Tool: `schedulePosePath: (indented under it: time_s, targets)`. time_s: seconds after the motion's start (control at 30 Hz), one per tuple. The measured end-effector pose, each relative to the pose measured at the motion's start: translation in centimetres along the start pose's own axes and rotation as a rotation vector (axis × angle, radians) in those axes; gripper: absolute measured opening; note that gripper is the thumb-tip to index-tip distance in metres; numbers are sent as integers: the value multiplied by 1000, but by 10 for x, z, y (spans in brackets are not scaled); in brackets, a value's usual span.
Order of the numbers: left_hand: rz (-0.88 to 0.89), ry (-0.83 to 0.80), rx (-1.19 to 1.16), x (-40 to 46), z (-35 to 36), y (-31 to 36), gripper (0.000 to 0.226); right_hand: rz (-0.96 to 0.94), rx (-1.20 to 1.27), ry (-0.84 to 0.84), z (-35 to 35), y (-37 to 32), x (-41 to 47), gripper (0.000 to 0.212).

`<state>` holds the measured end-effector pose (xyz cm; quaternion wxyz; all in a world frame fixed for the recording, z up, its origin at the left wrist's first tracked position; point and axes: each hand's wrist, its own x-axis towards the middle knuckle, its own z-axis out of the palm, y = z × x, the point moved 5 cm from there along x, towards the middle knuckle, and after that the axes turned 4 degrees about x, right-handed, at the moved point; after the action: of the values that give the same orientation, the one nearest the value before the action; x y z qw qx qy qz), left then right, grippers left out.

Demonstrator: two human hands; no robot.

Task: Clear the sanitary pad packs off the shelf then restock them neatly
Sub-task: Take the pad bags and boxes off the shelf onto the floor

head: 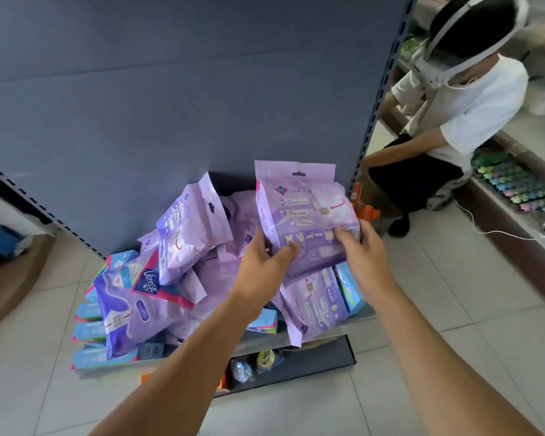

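A purple sanitary pad pack stands upright above the low shelf, its printed back facing me. My left hand grips its lower left edge and my right hand grips its lower right corner. Beneath and to the left, several purple packs lie in a loose heap against the grey back panel. A Libresse pack lies front-up at the heap's left. Blue packs are stacked at the left edge, and another blue pack stands at the right.
A person in a white shirt crouches at the right, by another low shelf of goods. Small round items sit on the dark bottom ledge under the shelf. White floor tiles surround the unit. A brown curved counter stands left.
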<state>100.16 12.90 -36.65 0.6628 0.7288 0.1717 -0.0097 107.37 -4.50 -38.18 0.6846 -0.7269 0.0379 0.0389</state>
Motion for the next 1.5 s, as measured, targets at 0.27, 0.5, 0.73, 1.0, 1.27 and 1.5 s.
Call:
schedulePosePath:
  time_s: [0.27,0.5,0.73,1.0,1.27,1.5]
  targets:
    - [357,-114,479,-30,160,37,34,15,187,117,-110,-16,-37,48]
    - [387,-403,410,-17,303,20,35,168,458,301,-265,46,-26,45]
    - [-137,-527,348,52,388,-49,65,385,669,397,-362,129,-35,59]
    - [-191,-754,390,42,458,-99,40,490,412,691,-397,193,-77,23]
    - [-151,-795,651,44,589,-260,43,754,290,995,-474,384,-104,45]
    - [-154,-765,906,71,682,-443,40,847,129,972,-535,581,-86,35]
